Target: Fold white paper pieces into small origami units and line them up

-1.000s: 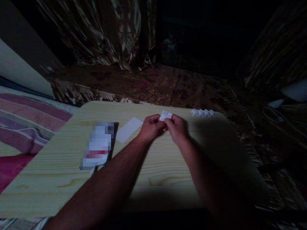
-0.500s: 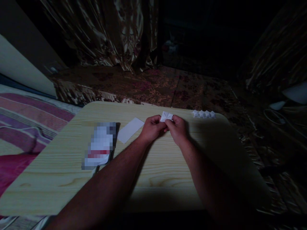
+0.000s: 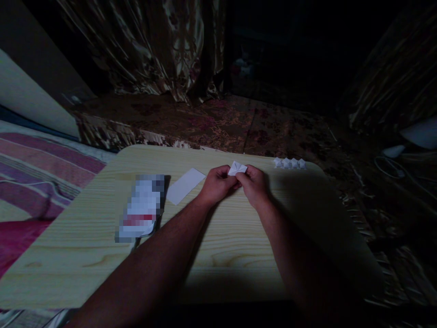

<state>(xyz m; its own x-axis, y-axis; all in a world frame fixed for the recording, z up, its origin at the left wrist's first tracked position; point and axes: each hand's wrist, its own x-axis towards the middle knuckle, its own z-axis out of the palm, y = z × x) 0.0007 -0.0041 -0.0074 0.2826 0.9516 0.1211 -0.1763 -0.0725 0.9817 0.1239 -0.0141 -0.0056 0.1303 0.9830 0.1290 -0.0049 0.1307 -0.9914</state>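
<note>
Recording state: left grip [image 3: 217, 183], right grip [image 3: 254, 184]?

– Both grasping one folded white paper [image 3: 237, 168], left at its left edge, right thumb pressed to its near edge.

– Location of folded paper?

– Between both grips, toward far side of bench [image 3: 235, 232]. Creases visible on upper face. Contact with bench: cannot tell.

– Nearby items?

– Flat white sheet [image 3: 185, 186] just left of left grip; pixelated object [image 3: 141, 205] beyond it, identity obscured. Four small folded pieces [image 3: 290, 163], in a row, right of right grip, near far edge.
</note>
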